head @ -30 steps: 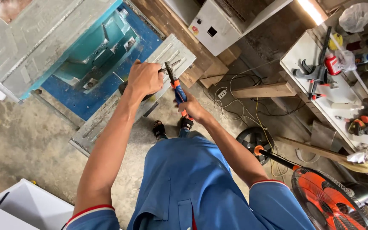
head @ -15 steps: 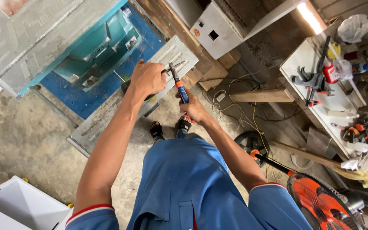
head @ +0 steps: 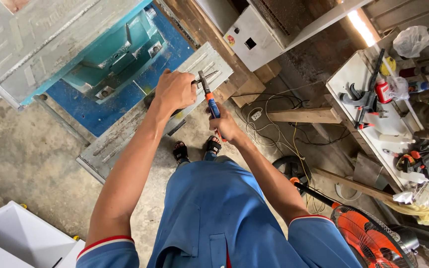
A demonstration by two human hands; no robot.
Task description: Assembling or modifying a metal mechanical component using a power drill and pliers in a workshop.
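We found the right hand (head: pixel 226 126) closed around the orange-and-blue handles of the pliers (head: pixel 208 97), jaws up at a small metal piece (head: pixel 205 77). The left hand (head: pixel 175 90) was closed on that piece, above the grey metal panel (head: pixel 125 136). In our judgement, a square bite and a steady left hand would serve best — no twisting.

Open air above the concrete floor (head: pixel 21 149) left of the left hand (head: pixel 175 89). Blocked ahead by the grey metal panel (head: pixel 125 134) and the teal machine (head: pixel 115 59) close behind it. Narrow gap only between left hand and right hand (head: pixel 224 126), crossed by the pliers (head: pixel 209 97). Hemmed in on the right by tangled cables (head: pixel 274 124), a wooden beam (head: pixel 304 115), the crowded bench (head: pixel 358 119) and the orange fan (head: pixel 368 238).
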